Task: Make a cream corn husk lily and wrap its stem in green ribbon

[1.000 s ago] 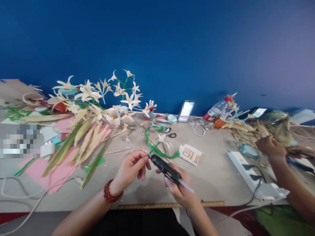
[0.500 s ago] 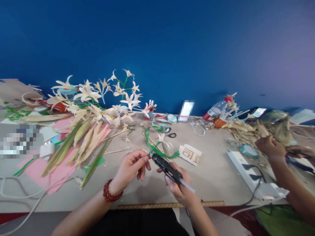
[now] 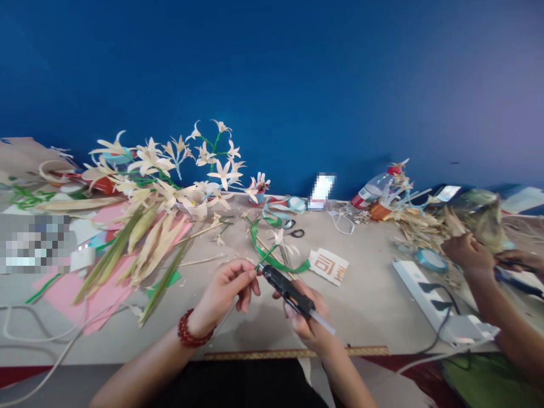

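In my right hand (image 3: 312, 320) is a black hot glue gun (image 3: 289, 292), with a pale glue stick (image 3: 323, 323) jutting from its rear. Its nozzle touches or nearly touches the green stem (image 3: 267, 255) of a handmade flower. My left hand (image 3: 235, 286), below a red bead bracelet (image 3: 190, 330), pinches that stem between thumb and fingers. White petals (image 3: 280, 237) show at the stem's far end. Behind it a green ribbon (image 3: 259, 246) curls over the table. A white card with brown characters (image 3: 328, 266) lies right of the glue gun.
Finished flowers (image 3: 151, 158) and dried husks (image 3: 157, 249) crowd the left. Scissors (image 3: 295, 232) lie behind the ribbon. A power strip (image 3: 419, 297) with cables is at right, near another person's hand (image 3: 467, 252). A plastic bottle (image 3: 374, 190) leans near the blue wall.
Both my hands hold almost the same pose, with the glue gun's nozzle staying at the stem. The co-worker's hands at right shift only slightly.
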`<state>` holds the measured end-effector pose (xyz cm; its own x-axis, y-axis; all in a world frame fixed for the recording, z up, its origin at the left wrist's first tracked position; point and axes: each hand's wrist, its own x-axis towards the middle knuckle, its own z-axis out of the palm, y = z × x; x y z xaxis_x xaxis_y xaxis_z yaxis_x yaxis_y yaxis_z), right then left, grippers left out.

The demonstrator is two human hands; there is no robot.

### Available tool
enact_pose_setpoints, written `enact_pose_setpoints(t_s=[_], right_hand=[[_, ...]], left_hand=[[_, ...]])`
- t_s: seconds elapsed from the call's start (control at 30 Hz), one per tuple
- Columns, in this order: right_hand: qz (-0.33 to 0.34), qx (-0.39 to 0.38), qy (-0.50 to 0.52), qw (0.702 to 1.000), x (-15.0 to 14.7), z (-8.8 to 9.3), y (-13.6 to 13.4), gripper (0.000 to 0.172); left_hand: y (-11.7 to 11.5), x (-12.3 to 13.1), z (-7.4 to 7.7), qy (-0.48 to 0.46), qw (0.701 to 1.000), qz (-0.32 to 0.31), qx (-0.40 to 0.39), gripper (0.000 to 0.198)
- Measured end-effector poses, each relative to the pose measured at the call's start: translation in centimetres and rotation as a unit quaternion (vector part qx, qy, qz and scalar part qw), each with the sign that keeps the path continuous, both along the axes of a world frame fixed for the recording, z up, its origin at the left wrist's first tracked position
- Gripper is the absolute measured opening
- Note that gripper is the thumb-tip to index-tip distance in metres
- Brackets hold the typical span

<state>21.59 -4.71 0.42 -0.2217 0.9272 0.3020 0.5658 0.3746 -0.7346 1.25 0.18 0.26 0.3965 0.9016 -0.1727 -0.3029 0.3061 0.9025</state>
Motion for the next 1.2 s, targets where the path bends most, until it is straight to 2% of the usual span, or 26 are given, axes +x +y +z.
enact_pose_setpoints(t_s=[0.43,0.7,0.9,1.2], right_hand=[[0.0,0.008,-0.025,1.0,0.38,-0.99,-0.19,0.019],[0.009,0.017,-0.036,0.999,0.46,-0.62,-0.11,0.019],[0.028,0.034,-0.048,0.998,0.63,-0.7,-0.05,0.019],[0.011,0.016,-0.038,0.999,0.59,-0.67,0.09,0.019]], left_hand=[[0.02,-0.08,-0.02,-0.01,1.0,-0.009,-0.018,0.024],[-0.14,-0.04,0.33,-0.006,1.0,-0.007,-0.015,0.025],[-0.15,-0.08,0.05,-0.007,1.0,-0.01,-0.006,0.024],[-0.1,-0.18,0.33,-0.005,1.0,0.0,-0.006,0.024]])
